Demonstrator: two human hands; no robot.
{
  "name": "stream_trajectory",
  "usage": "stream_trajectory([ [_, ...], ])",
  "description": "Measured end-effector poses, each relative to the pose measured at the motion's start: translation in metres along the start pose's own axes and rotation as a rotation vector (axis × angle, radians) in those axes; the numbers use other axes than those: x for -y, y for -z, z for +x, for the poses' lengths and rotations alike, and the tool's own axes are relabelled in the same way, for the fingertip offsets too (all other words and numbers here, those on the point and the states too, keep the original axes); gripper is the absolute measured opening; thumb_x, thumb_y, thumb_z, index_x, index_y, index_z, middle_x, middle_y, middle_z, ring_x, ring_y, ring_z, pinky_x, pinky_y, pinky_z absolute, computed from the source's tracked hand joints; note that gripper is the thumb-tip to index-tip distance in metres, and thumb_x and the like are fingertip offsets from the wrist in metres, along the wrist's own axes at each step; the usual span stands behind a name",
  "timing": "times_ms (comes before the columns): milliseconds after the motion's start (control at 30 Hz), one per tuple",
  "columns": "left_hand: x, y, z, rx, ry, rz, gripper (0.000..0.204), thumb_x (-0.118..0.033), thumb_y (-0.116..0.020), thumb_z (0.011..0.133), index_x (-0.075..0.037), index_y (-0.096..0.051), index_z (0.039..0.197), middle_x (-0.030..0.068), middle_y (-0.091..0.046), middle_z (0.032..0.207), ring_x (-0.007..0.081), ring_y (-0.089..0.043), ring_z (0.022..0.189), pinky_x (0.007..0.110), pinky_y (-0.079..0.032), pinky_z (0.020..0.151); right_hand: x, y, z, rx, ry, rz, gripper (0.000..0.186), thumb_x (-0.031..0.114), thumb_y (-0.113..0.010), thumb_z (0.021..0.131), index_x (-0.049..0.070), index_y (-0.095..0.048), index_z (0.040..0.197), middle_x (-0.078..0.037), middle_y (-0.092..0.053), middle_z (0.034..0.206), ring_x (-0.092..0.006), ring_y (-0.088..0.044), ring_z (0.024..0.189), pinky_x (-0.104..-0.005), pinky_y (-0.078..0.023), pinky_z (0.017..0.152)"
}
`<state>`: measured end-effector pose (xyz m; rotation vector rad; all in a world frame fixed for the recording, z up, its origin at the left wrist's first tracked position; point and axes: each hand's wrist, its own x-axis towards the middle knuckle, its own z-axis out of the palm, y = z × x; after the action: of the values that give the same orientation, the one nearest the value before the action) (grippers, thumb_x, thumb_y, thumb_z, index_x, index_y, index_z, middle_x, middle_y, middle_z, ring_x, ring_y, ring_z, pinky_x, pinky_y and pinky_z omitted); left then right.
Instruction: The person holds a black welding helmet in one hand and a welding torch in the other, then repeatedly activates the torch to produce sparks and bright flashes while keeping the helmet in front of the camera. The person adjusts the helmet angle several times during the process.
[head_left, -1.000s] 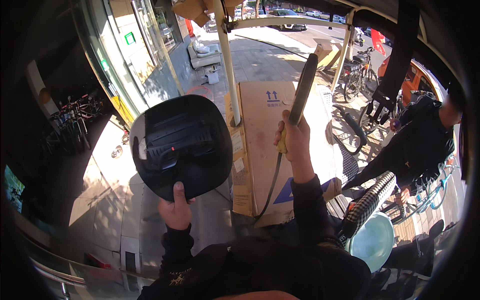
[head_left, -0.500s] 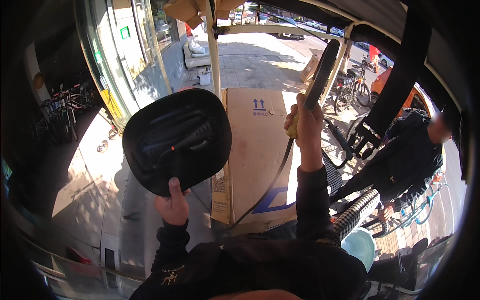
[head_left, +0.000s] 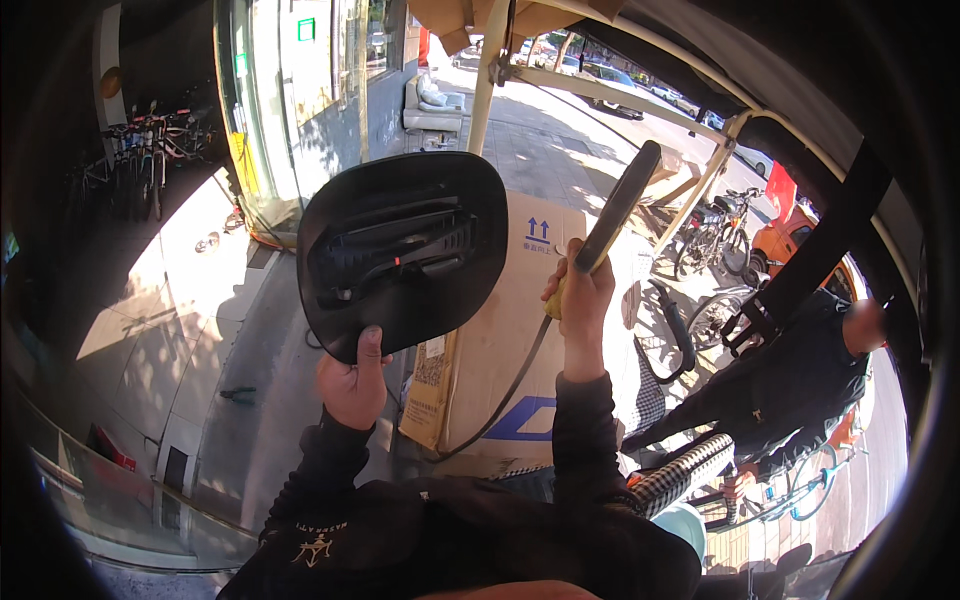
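Observation:
My left hand [head_left: 352, 385] holds a black rounded plastic panel [head_left: 400, 235] by its lower edge, thumb on the near face. That face has a ribbed recess and a small red mark. Raised to the right of it, my right hand [head_left: 582, 310] is closed round a long, dark, flat piece [head_left: 622, 200], seen nearly edge-on; its kind is unclear. A yellowish part [head_left: 554, 304] shows beside the fingers. From there a dark cord [head_left: 520, 375] hangs down across a large cardboard box [head_left: 485, 375], which stands in front of me under both hands.
A pale frame post [head_left: 487, 95] and crossbar rise ahead. To the right a person [head_left: 755, 370] in dark clothes stands by a checkered padded bar [head_left: 690, 470] and bicycles [head_left: 722, 235]. On the left, a glass door [head_left: 275, 130] meets the pavement; pliers-like tools [head_left: 238, 394] lie low.
My view has shifted, and the panel now sits further right and higher, nearer the dark piece. That piece leans more to the right and sits lower. Both hands keep their holds.

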<state>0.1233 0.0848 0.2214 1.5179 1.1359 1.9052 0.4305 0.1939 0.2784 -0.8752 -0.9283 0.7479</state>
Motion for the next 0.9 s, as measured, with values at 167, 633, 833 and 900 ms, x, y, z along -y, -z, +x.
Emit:
stream_trajectory([
  [167,-0.009,-0.015,0.009,0.087,0.014,-0.067,0.035,-0.031,-0.069,0.118,0.003,-0.075,0.112,0.0047,-0.077,0.096,0.0108,-0.071,0.079,0.029,-0.061,0.073,-0.002,-0.007,-0.001,-0.001,-0.008,-0.018,0.028,0.030,-0.072,0.114,0.002,-0.065,0.115,-0.004,-0.059,0.079,-0.0145,-0.062,0.054,-0.0303,-0.053,0.047],
  [633,-0.026,-0.039,0.015,0.212,-0.322,0.136,0.021,-0.012,-0.077,0.107,0.002,-0.076,0.123,0.0193,-0.078,0.098,0.0391,-0.079,0.080,0.043,-0.060,0.070,-0.040,0.013,0.008,0.060,0.146,0.260,0.033,0.016,-0.065,0.114,-0.003,-0.066,0.141,-0.011,-0.078,0.119,-0.0195,-0.077,0.099,-0.0297,-0.062,0.082],
  [833,-0.026,-0.042,0.023,0.203,-0.249,0.136,0.022,-0.017,-0.076,0.108,0.000,-0.076,0.122,0.0172,-0.077,0.095,0.0386,-0.078,0.080,0.044,-0.059,0.071,-0.037,0.000,0.011,-0.016,0.210,0.034,0.028,0.012,-0.067,0.110,-0.003,-0.070,0.133,-0.011,-0.078,0.114,-0.0171,-0.075,0.093,-0.0269,-0.060,0.075],
  [900,-0.025,-0.044,0.022,0.188,-0.257,0.145,0.023,-0.017,-0.077,0.107,0.000,-0.076,0.124,0.0171,-0.077,0.097,0.0387,-0.078,0.083,0.044,-0.060,0.073,-0.037,0.006,0.012,-0.007,0.171,0.020,0.028,0.011,-0.067,0.110,-0.003,-0.070,0.133,-0.011,-0.079,0.115,-0.0172,-0.075,0.094,-0.0271,-0.060,0.074],
])
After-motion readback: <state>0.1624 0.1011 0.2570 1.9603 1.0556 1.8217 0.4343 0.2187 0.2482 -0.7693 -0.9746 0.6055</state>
